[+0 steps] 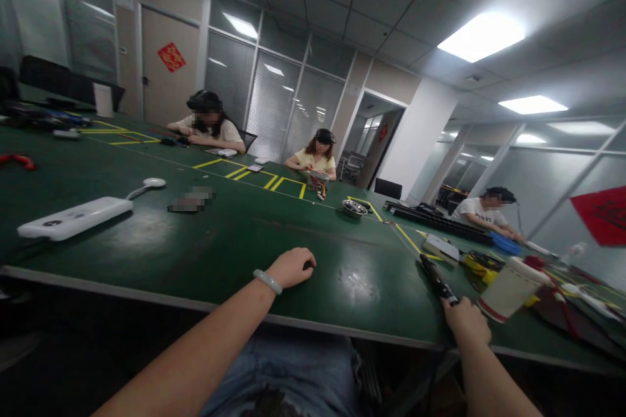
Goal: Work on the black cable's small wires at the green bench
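Observation:
My left hand, with a pale bangle at the wrist, rests on the green table near its front edge. Its fingers are loosely curled, and I see no object in them. On the right, my right hand grips the near end of a long black stick-shaped tool. The tool lies low over the tabletop and points away from me; its exact kind is unclear. Just right of that hand is a cream cup-like container, leaning in the view, with a red top.
At left lie a white power strip and a blurred flat item. Farther off are a metal bowl, a grey box, yellow-and-black items and a blue tray. Several people sit around the table.

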Available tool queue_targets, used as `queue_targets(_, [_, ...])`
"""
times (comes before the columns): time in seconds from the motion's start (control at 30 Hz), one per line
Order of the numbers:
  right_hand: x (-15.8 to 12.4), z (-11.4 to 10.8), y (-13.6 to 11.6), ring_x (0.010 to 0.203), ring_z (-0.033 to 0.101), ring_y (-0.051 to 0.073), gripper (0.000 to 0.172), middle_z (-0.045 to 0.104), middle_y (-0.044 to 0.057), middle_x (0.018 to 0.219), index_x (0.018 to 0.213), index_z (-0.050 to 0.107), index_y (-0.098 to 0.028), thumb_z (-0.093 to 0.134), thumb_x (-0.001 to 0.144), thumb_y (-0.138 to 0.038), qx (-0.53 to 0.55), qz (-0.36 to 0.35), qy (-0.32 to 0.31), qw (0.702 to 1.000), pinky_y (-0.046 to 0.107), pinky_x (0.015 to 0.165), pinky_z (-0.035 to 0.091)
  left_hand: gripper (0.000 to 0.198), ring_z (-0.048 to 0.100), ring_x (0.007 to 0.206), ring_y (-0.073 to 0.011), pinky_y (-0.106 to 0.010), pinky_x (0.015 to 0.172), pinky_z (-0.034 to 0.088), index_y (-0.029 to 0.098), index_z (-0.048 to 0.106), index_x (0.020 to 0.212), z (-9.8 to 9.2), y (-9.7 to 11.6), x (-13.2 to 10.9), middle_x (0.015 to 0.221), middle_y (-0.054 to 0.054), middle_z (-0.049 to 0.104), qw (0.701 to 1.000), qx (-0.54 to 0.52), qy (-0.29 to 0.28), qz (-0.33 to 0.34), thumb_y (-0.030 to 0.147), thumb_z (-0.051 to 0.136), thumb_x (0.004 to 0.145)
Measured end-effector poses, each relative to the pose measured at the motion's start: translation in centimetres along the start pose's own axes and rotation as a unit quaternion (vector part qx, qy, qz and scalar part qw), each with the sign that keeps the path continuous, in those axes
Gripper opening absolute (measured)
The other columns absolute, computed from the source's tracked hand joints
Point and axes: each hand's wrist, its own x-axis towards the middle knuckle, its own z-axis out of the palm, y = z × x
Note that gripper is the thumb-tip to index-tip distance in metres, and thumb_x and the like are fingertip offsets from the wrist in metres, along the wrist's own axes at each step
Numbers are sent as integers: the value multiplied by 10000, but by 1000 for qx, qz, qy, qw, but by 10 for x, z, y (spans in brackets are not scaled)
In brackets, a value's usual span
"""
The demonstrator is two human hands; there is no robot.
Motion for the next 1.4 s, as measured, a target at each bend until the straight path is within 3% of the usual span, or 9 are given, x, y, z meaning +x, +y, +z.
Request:
queue_targets(0.27, [-27, -10, -62, 972, 634, 368, 607, 625, 277, 1046, 1070, 612, -70, 363, 861, -583, 16, -41, -26, 999, 455, 751, 490, 220, 587, 1000, -206, -329, 879, 463, 251, 654, 988, 2, 2, 1, 1048, -29, 652, 1000, 11, 11, -21, 321, 545, 810])
queue_targets(0.4, [-62, -15, -108, 935, 642, 328, 503, 649, 216, 1005, 1002, 617, -104, 387, 888, -537, -3, -166, -2, 986, 415, 778, 471, 272, 581, 1032, -216, -344, 904, 463, 243, 627, 1057, 1, 2, 2, 1082, -40, 643, 999, 9, 25, -25, 332, 550, 813])
queue_targets(0.53, [-109, -24, -157, 936, 624, 265, 405, 650, 150, 996, 965, 610, -154, 432, 901, -511, 29, -350, 26, 936, 338, 793, 439, 322, 553, 1095, -219, -367, 965, 439, 238, 588, 1128, -2, 6, 2, 1142, -47, 621, 997, 11, 80, -11, 308, 554, 816])
queue_targets(0.8, [-203, -28, -245, 976, 577, 216, 423, 617, 79, 1071, 1160, 572, -220, 571, 847, -505, 136, -613, -57, 776, 312, 847, 414, 252, 523, 1126, -212, -382, 1027, 388, 215, 600, 1083, -8, 11, 0, 1131, -57, 621, 981, 53, 188, 18, 250, 510, 850])
queue_targets(0.9, [-219, -26, -273, 990, 564, 233, 452, 609, 96, 1088, 1166, 572, -203, 592, 830, -505, 140, -630, -57, 762, 341, 871, 408, 230, 568, 1019, -196, -356, 952, 422, 206, 617, 1024, -9, 9, 1, 1042, -57, 648, 984, 65, 166, -3, 237, 427, 899])
queue_targets(1.0, [-221, -23, -294, 979, 564, 245, 421, 610, 102, 1075, 1142, 594, -204, 624, 812, -463, 148, -614, -71, 772, 360, 873, 404, 263, 587, 960, -193, -350, 895, 432, 203, 613, 1020, -11, 6, 1, 1006, -62, 657, 985, 89, 144, -44, 238, 369, 929])
queue_targets(1.13, [-213, -25, -299, 947, 578, 221, 391, 617, 71, 1040, 1133, 611, -216, 668, 778, -371, 192, -587, -118, 778, 331, 862, 409, 269, 572, 1016, -214, -364, 924, 418, 200, 590, 1110, -14, 5, 1, 1088, -78, 643, 985, 119, 117, -47, 265, 424, 909])
queue_targets(1.27, [-195, -35, -275, 994, 564, 211, 464, 607, 78, 1086, 1174, 611, -206, 701, 753, -379, 243, -593, -130, 757, 311, 878, 403, 328, 546, 1076, -229, -402, 1048, 333, 205, 570, 1176, -12, 8, 1, 1132, -86, 633, 985, 135, 104, -1, 269, 496, 863])
queue_targets(1.4, [-179, -44, -244, 798, 581, 170, 221, 641, 48, 897, 917, 701, -206, 646, 803, -388, 212, -567, -150, 782, 265, 700, 417, 302, 544, 1072, -227, -409, 1094, 275, 206, 589, 1135, -7, 15, 4, 1090, -83, 642, 986, 143, 78, 37, 270, 506, 851])
